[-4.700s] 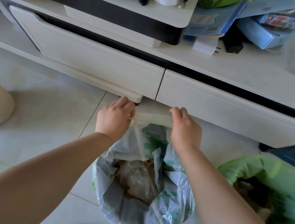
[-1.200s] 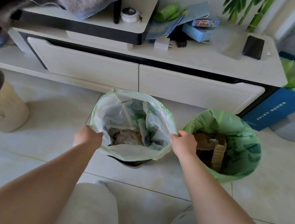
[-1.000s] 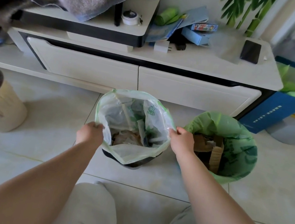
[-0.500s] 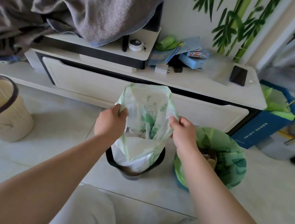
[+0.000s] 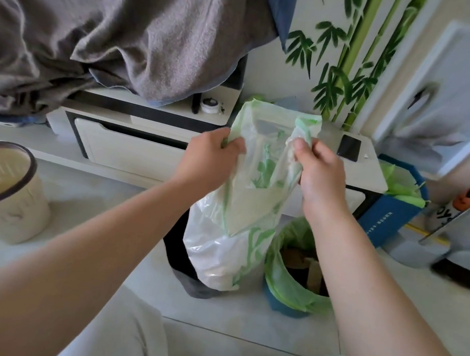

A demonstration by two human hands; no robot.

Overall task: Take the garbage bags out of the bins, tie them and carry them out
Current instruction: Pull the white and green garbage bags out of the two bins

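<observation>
Over tiles [image 5: 84, 189], left hand [image 5: 208, 160] and right hand [image 5: 319, 174] grip garbage bag [image 5: 236, 234].

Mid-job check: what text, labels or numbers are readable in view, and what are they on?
"OYS", start hidden, on the white and orange object at far right.
White print on the blue box: too small to read.
Green print on the garbage bag: no legible words.

left hand [image 5: 209, 157]: raised ahead, fingers curled on bag [image 5: 235, 225] rim | right hand [image 5: 319, 174]: raised level, apparently pinching opposite rim
</observation>
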